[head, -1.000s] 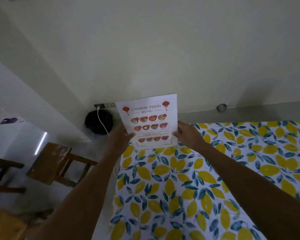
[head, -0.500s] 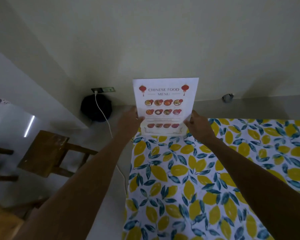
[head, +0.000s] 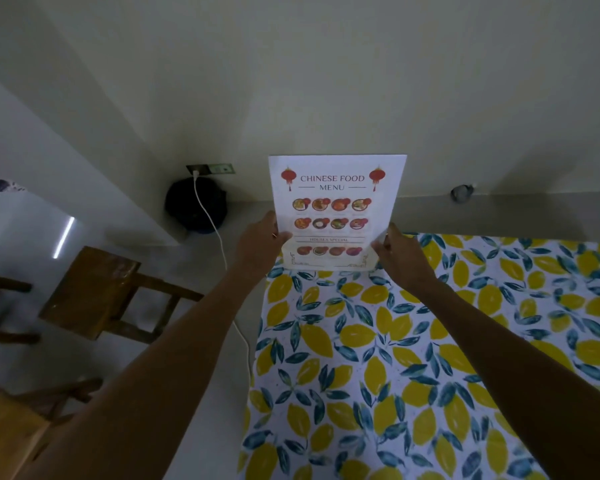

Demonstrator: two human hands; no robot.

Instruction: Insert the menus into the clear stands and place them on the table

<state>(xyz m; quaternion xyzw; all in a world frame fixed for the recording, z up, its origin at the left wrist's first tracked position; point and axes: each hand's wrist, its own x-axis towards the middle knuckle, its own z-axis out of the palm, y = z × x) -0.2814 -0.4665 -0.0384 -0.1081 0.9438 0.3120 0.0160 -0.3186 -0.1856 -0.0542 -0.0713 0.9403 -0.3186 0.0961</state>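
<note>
A white "Chinese Food Menu" sheet (head: 336,199) stands upright at the far left corner of the table (head: 413,358), which wears a lemon-print cloth. Its lower part sits inside a clear stand (head: 328,262) whose base rests on the table's far edge. My left hand (head: 260,242) grips the stand's left side and my right hand (head: 400,252) grips its right side, fingers curled round the edges. Both forearms reach forward across the cloth.
A pale wall rises just behind the table. Left of the table a white cable (head: 219,244) runs down from a wall socket (head: 210,168) past a dark round object (head: 196,204). Wooden stools (head: 90,292) stand on the floor at left.
The menu in its stand has gone from tilted and lifted to upright on the table's far left corner. Both hands stay on its sides, and the view has shifted slightly.
</note>
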